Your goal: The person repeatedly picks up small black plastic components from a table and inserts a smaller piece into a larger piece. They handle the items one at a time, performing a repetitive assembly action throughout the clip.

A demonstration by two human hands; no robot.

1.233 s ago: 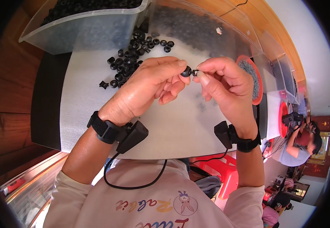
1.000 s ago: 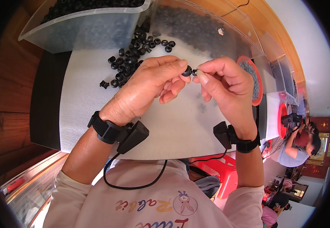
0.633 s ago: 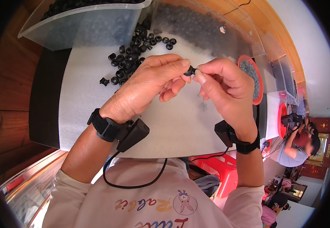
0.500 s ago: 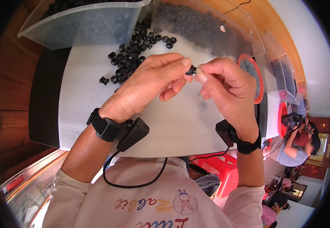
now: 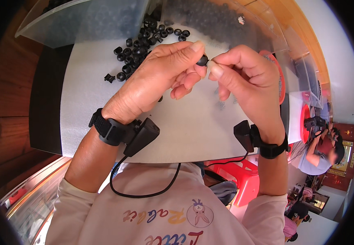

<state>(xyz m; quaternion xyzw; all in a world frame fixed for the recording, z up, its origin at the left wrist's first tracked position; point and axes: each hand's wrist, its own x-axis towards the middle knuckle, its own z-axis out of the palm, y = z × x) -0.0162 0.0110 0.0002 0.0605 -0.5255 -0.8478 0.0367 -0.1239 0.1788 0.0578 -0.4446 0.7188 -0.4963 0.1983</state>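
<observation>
My left hand [image 5: 154,75] pinches a small round black plastic part [image 5: 202,61] between thumb and fingertips, above the white work mat [image 5: 177,134]. Close on its right, my right hand [image 5: 250,77] is closed in a thumb-and-finger pinch. A tiny dark tip shows between this pinch and the black part; what the right fingers hold is mostly hidden. Behind my left hand lies a loose heap of black ring-shaped parts [image 5: 138,51]. One spool-shaped black part [image 5: 109,77] sits at the heap's left edge.
Two clear bins, one at the back left [image 5: 91,24] and one at the back middle [image 5: 209,26], hold black parts. Behind my right hand shows a red bowl [image 5: 283,83]. Cables hang from both wrist devices. A red stool [image 5: 244,181] stands below the table; another person [image 5: 315,159] is at right.
Both hands have risen slightly in the picture. My right fingertips have drawn a little away from the round black part, and my right hand covers more of the red bowl.
</observation>
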